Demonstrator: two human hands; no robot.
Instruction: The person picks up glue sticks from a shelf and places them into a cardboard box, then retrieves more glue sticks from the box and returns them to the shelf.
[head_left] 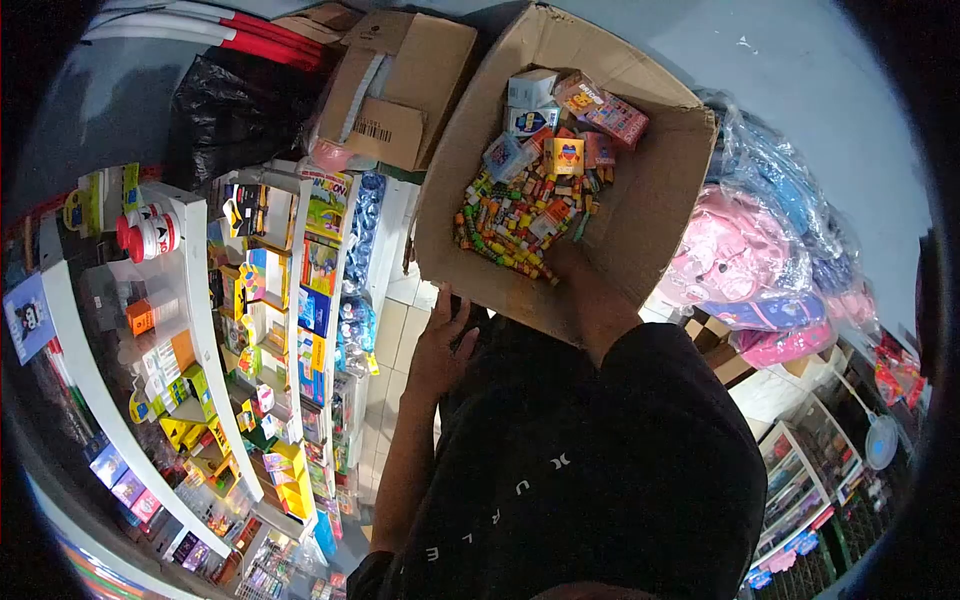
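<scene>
A large open cardboard box (640, 215) is tilted toward me in front of my body. Inside lies a heap of small capped tubes (500, 225), yellow, orange and green, which look like glue sticks. Several small cartons rest above them, among them an orange carton (612, 112), a yellow one with a red heart (565, 156) and a white one (532, 88). My right hand (572, 265) reaches over the near wall into the box, beside the tubes; its fingers are in shadow. Just outside the near left corner, my left hand (447, 340) has its fingers apart, close to the cardboard.
Shelves (225, 350) packed with boxed goods run along the left. Another cardboard box (400, 90) and a black plastic bag (240, 115) sit at the upper left. Plastic-wrapped pink backpacks (730, 245) crowd the right side. Tiled floor (392, 345) shows below.
</scene>
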